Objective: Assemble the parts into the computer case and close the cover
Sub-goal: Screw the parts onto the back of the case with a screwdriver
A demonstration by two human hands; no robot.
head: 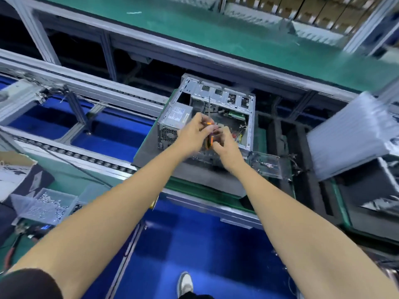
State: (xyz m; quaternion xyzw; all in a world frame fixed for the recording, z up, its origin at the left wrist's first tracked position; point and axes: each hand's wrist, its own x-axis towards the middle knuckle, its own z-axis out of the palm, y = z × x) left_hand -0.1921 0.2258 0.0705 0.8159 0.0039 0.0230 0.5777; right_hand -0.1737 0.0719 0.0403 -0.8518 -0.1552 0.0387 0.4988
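Observation:
An open metal computer case lies on a dark pallet on the conveyor, with a grey power supply in its left corner. Both hands are over the case opening. My left hand pinches something small near the top of an orange-and-black screwdriver, whose thin shaft rises above the hands. My right hand curls round the screwdriver's handle from the right. The frame is blurred, so the finer grip is unclear. A green board and loose wires show inside the case.
A clear bin of screws sits at the lower left. A clear plastic tray stands right of the case. A stack of silver bags lies at the right. A green conveyor belt runs behind. Blue floor below.

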